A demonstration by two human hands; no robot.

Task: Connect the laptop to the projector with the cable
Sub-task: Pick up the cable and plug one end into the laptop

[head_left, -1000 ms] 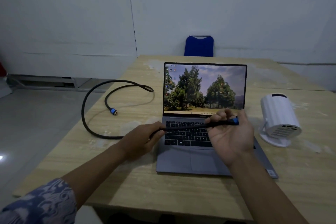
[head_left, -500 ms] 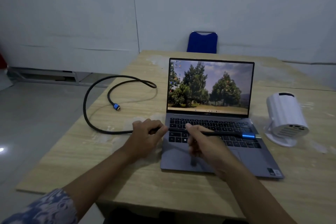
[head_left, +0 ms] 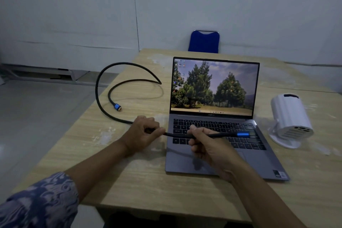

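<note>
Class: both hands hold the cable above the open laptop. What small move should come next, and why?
Probably carry the right hand rightward: the held blue plug already points at the white projector, and neither plug is connected yet.

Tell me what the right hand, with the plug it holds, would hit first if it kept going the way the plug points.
Probably the projector: the right hand aims the plug rightward over the laptop, though depth is unclear.

Laptop [head_left: 212,116] on table [head_left: 129,181] – projector [head_left: 290,118] right; cable [head_left: 103,87] left; chair [head_left: 203,41] behind.
</note>
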